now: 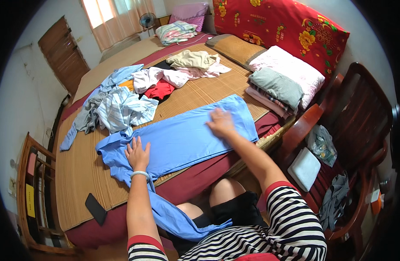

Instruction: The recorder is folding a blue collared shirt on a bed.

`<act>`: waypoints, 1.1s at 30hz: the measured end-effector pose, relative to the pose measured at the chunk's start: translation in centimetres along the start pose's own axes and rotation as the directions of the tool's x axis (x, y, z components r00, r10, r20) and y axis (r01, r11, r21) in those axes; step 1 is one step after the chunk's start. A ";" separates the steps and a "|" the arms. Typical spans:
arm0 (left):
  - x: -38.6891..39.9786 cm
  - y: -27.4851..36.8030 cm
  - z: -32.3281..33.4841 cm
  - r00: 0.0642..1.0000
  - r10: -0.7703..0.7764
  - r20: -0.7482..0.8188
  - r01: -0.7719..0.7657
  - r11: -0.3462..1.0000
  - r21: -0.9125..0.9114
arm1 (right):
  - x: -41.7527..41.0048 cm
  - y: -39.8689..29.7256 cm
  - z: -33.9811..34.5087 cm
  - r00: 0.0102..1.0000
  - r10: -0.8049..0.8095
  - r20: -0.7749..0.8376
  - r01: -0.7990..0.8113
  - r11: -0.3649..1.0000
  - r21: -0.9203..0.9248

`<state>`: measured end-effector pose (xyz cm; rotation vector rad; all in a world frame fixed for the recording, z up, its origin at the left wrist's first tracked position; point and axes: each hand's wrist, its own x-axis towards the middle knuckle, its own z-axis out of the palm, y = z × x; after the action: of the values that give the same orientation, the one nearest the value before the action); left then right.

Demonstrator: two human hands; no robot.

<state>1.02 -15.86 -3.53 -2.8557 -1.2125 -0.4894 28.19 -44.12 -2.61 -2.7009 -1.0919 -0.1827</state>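
A light blue collared shirt (183, 137) lies folded lengthwise across the bamboo mat (79, 169), its collar end to the left. One of its sleeves hangs over the bed's edge onto my lap. My left hand (138, 154) rests palm down with spread fingers near the collar end, a pale bangle on its wrist. Blurred by motion, my right hand (221, 122) is over the right part of the shirt, fingers extended. Neither hand grips the cloth.
Loose clothes (125, 107) are heaped on the far left of the mat. Folded clothes (275, 88) are stacked by a pillow (291, 68) at right. A black phone (95, 208) lies near the front edge. A wooden armchair (356, 114) stands right, holding bags and cloth.
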 end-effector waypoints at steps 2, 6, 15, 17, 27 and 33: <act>0.0 0.1 -0.1 1.000 -0.020 0.014 0.020 1.000 0.017 | -0.1 5.0 -0.9 0.987 0.151 -0.045 -0.154 0.986 -0.063; 0.1 0.2 -0.1 0.999 -0.032 0.023 0.031 0.999 0.027 | -0.7 8.5 -0.4 0.969 0.185 -0.161 -0.192 0.981 -0.026; 0.6 1.9 -0.4 0.984 -0.154 0.092 0.148 0.987 0.063 | -0.7 8.1 0.3 0.958 0.193 -0.213 -0.212 0.975 -0.069; 0.9 4.4 -0.7 0.935 -0.303 0.186 0.296 0.953 0.063 | -0.8 8.1 0.3 0.959 0.162 -0.234 -0.179 0.982 -0.055; -3.7 22.1 -1.1 0.912 0.297 0.284 -0.275 0.954 -0.116 | -1.0 8.1 0.4 0.946 0.150 -0.288 -0.185 0.978 -0.100; -1.0 19.0 -0.1 0.845 0.446 0.296 -0.397 0.893 -0.212 | -0.9 8.3 0.6 0.948 0.133 -0.288 -0.163 0.983 -0.084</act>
<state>13.69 -29.88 -1.43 -3.2912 -0.5319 -0.0723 33.34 -50.35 -4.68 -2.7248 -0.8141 -0.5959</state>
